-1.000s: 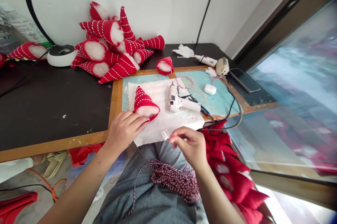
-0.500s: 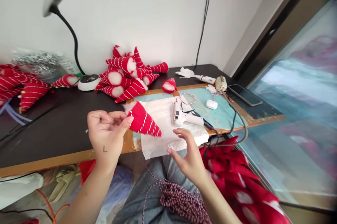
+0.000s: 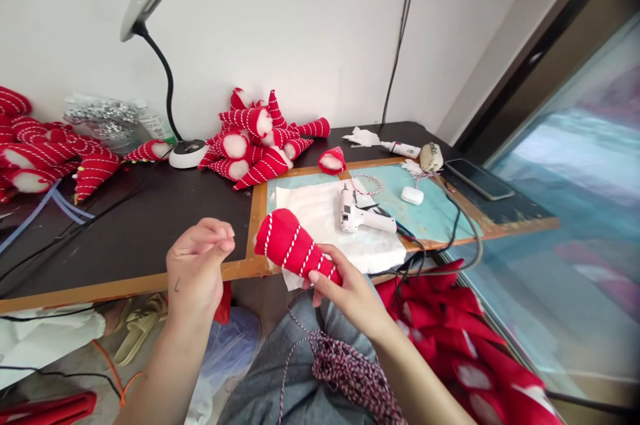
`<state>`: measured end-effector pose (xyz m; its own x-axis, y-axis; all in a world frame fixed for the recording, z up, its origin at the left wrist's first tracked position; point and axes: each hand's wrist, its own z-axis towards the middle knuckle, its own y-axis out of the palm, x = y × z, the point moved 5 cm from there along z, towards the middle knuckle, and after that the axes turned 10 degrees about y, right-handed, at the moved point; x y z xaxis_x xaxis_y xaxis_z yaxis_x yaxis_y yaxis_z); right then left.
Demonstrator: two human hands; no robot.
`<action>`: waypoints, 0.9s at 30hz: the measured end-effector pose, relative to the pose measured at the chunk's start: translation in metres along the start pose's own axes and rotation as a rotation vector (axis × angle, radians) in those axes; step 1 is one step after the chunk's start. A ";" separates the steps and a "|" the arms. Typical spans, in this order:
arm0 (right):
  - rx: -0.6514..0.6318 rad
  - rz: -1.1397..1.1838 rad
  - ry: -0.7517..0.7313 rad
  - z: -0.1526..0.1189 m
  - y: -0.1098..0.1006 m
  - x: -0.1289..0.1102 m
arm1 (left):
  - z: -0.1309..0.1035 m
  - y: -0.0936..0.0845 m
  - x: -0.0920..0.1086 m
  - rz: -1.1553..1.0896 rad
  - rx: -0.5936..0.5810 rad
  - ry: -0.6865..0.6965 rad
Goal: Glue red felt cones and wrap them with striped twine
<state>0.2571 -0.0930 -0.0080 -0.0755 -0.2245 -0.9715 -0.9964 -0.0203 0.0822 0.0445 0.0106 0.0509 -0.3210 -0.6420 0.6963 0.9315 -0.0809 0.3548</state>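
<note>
right grip (image 3: 350,288): grasping red cone (image 3: 295,245) by narrow end | cone: over front edge of bench (image 3: 150,225) | left grip (image 3: 200,258): clenched, beside cone | glue gun (image 3: 367,217): on white paper (image 3: 320,212)

grey trousers (image 3: 265,372); l-shaped wrist mark (image 3: 177,285)

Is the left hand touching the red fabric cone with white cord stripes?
Apart: the head view shows black tabletop between the left hand and the red fabric cone.

Black desk (image 3: 200,200) against white wall (image 3: 300,25)
</note>
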 end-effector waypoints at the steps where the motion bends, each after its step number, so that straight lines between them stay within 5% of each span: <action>1: -0.037 0.022 0.009 0.001 0.000 -0.001 | -0.002 -0.006 -0.004 0.017 0.001 0.005; 6: 0.023 -0.324 -0.069 -0.004 -0.014 -0.020 | -0.012 -0.020 -0.010 0.101 -0.033 -0.057; 14: -0.072 -0.940 -0.293 -0.021 -0.013 -0.080 | -0.033 0.003 -0.019 -0.161 -0.619 -0.896; 17: -0.039 -1.062 -0.344 -0.028 -0.026 -0.099 | -0.046 0.008 -0.021 -0.253 -0.745 -1.045; 21: 0.165 -0.897 -0.464 -0.038 -0.061 -0.110 | -0.062 0.018 -0.030 -0.408 -0.572 -0.968; 25: 0.403 -0.504 -0.488 -0.039 -0.074 -0.077 | -0.078 0.029 -0.042 -0.476 -0.237 -0.960; 27: 0.540 -0.571 -0.500 -0.035 -0.071 -0.058 | -0.080 0.034 -0.045 -0.473 -0.122 -0.990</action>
<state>0.3340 -0.1123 0.0497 0.5486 0.1279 -0.8262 -0.7609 0.4859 -0.4300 0.1043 -0.0242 -0.0176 -0.5939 0.3634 0.7178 0.6718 -0.2668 0.6910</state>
